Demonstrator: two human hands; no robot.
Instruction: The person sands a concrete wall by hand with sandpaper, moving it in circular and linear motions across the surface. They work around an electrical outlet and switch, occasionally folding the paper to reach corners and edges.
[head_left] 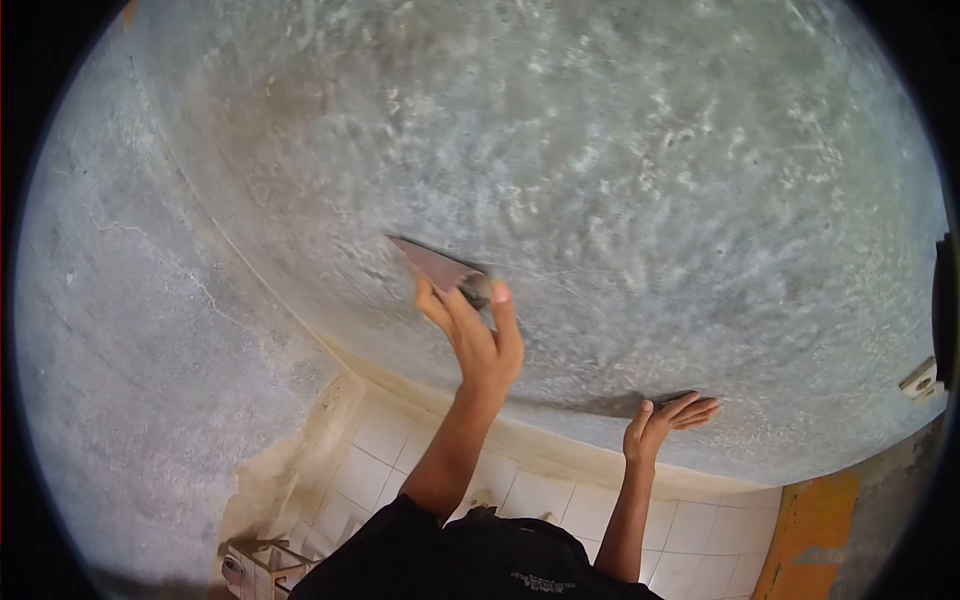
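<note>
As L hand [482, 350] grips scraper [432, 265], R hand [655, 428] splayed, bare wall [600, 200] above, edge [570, 433] below.

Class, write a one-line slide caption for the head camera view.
Left hand holds a trowel-like tool at a mottled grey wall, right hand open.

Found trowel [430, 264] in left hand [483, 350], before wall [620, 230]; noted right hand [655, 426] to the right, tiled floor [540, 494] below.

Soft light, black-rimmed fisheye distortion
</note>
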